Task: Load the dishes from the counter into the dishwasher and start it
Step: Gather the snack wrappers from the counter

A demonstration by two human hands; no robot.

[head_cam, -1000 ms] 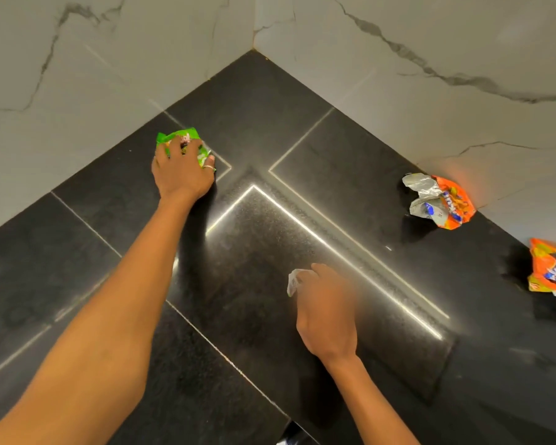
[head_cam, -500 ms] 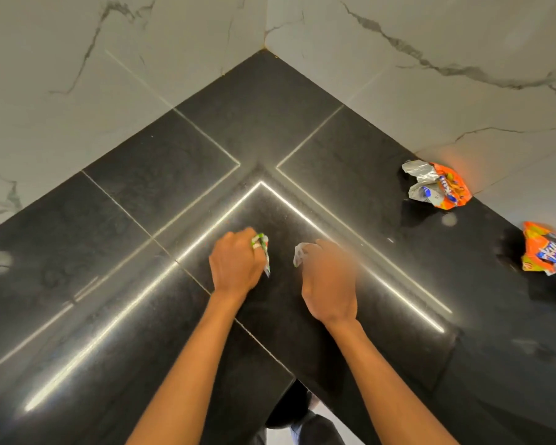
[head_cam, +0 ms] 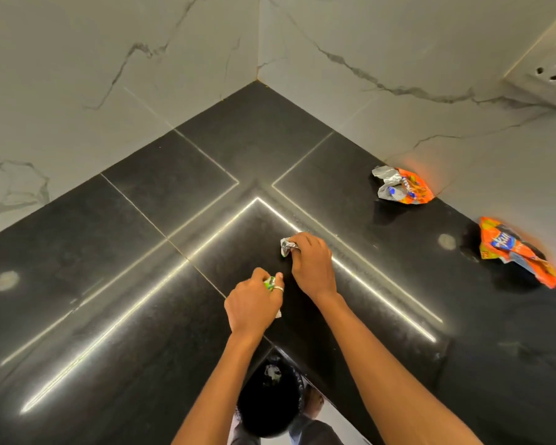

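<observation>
Left fingers [head_cam: 258, 276] curled tight round a green wrapper [head_cam: 270, 283] - only a sliver of green shows between them, with a ring [head_cam: 279, 289] on one finger. A scrap of silver pokes out at the heel of the left hand [head_cam: 252, 305]. Right fingers [head_cam: 304, 242] pinch a crumpled foil wrapper [head_cam: 287, 247], which sticks out to the left of the knuckles. The right hand [head_cam: 313, 266] sits just beyond the left one, the two close together but not touching as far as I can see.

Both hands are low over the black counter [head_cam: 174, 194], just in from its inner corner, where the two front edges meet. Whether either hand touches the stone, I cannot tell. Both forearms reach in from the bottom of the view.

Out to the right, an orange wrapper [head_cam: 410, 191] with silver lining lies at the counter's back edge, against the right wall. A second orange wrapper [head_cam: 511, 252] lies further along the same run, a little off the wall - both well apart from the hands.

The marble walls [head_cam: 77, 75] meet at the counter's far corner, and a white socket [head_cam: 551, 69] sits on the right wall.

Below the inner corner is a dark round shape [head_cam: 267, 409] with a silvery scrap [head_cam: 272, 370] at its rim; what it is, I cannot tell. Dishes, dishwasher - this view does not tell where they stand.
</observation>
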